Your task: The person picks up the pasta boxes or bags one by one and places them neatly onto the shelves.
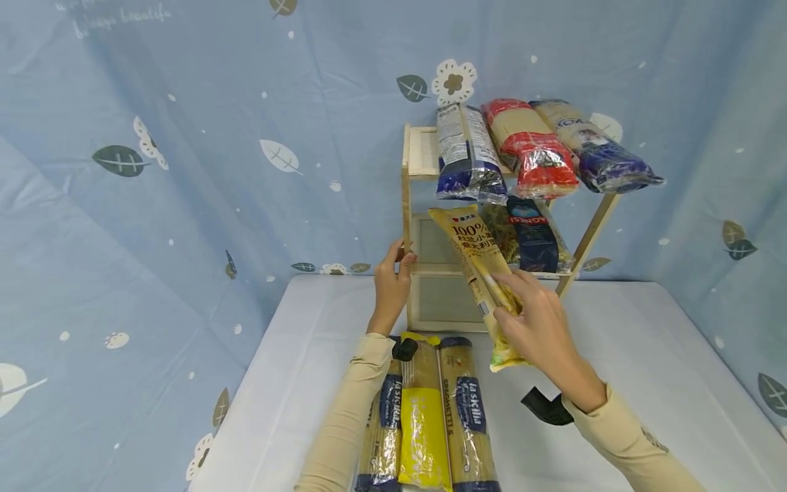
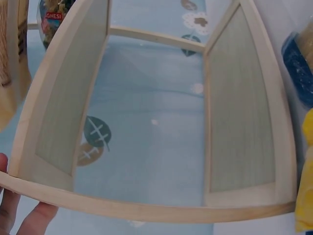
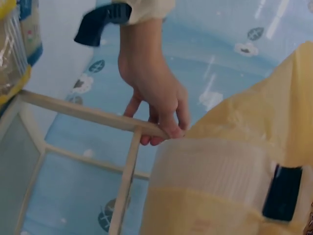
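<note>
My right hand (image 1: 531,324) grips a long yellow pasta packet (image 1: 473,263) by its lower half and holds it tilted. The packet's top end is at the middle shelf of a wooden rack (image 1: 408,205). That shelf holds a dark pasta packet (image 1: 531,236). My left hand (image 1: 391,280) curls round the rack's front left post. In the right wrist view the left hand (image 3: 154,90) clasps a wooden bar, with the yellow packet (image 3: 230,186) close in front. In the left wrist view, fingertips (image 2: 12,208) of the left hand show behind the rack frame (image 2: 146,210).
The top shelf carries three packets: blue (image 1: 467,154), red (image 1: 535,150) and dark blue (image 1: 599,150). Three spaghetti packs (image 1: 424,417) lie side by side on the white table (image 1: 645,355) by my left forearm. A blue leaf-patterned cloth hangs all round.
</note>
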The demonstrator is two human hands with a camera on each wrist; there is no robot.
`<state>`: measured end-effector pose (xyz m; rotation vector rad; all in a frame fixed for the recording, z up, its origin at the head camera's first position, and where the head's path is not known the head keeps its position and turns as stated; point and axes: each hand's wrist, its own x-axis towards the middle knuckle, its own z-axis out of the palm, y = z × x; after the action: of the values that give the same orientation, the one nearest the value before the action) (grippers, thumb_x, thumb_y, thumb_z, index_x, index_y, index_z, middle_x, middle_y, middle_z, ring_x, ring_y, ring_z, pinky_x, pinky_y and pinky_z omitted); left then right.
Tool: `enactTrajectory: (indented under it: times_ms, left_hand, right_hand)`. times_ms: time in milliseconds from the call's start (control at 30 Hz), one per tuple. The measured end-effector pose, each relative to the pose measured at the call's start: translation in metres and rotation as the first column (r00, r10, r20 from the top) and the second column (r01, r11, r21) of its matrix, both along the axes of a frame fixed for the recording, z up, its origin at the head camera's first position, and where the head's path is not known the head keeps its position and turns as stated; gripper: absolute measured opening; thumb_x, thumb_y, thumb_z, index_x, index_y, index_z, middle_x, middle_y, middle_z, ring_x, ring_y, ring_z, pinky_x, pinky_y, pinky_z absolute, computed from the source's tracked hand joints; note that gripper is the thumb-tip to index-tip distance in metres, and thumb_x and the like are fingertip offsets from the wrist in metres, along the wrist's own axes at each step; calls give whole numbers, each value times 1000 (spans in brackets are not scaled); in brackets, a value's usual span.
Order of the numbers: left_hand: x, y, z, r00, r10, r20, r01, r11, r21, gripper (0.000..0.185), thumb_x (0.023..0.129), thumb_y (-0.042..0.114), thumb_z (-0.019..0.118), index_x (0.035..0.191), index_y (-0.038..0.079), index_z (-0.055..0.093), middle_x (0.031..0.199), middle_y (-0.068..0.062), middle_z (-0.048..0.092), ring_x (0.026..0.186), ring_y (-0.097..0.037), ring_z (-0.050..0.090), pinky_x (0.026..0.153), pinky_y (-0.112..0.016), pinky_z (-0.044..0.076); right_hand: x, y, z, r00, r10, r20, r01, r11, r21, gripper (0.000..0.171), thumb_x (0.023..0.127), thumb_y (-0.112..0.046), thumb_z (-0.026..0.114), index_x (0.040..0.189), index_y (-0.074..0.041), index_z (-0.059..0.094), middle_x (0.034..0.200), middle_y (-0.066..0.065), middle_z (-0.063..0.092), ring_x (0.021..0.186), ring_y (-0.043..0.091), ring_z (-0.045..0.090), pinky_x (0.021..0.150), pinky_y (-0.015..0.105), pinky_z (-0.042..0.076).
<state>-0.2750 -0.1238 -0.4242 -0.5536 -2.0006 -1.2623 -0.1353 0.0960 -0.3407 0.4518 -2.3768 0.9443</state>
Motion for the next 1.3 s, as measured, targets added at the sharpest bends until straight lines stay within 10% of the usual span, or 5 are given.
enactTrajectory:
  times_ms: [467,633,933,1300]
  left_hand:
    - [-1,9,-5,1000,-14,14,14,1000,2,30,97,15,53,121,-2,58,92,-10,67,83,-20,64,56,-38,49]
    - [-1,11,-4,999,-30,16,30,1000,9,30,98,16,53,122,-2,58,92,-11,67,84,-20,63,57,-39,49]
    - [1,6,-3,1000,-5,25,5,1000,-7,32,98,24,50,124,6,58,92,-9,67,85,-20,63,59,-35,50]
    - [-1,0,1,1000,6,-1,-6,1000,-1,41,97,34,45,121,4,59,91,-10,68,85,-21,64,62,-38,52]
  right_hand:
    - [-78,-19,12,977,-83,197,77,996,36,49,78,-5,53,125,-7,62,115,18,61,86,34,58,57,45,41]
    - [-103,-26,14,950,-129,284,105,990,99,51,79,-5,49,129,-6,58,112,21,61,70,33,53,48,39,33]
    - [-129,-48,4,910,-248,331,148,943,298,4,74,-8,53,71,-8,50,74,12,43,54,23,34,46,38,28]
    - [-148,-70,-11,884,-297,361,153,913,378,53,90,-35,52,135,-7,48,138,34,29,105,50,45,69,57,46]
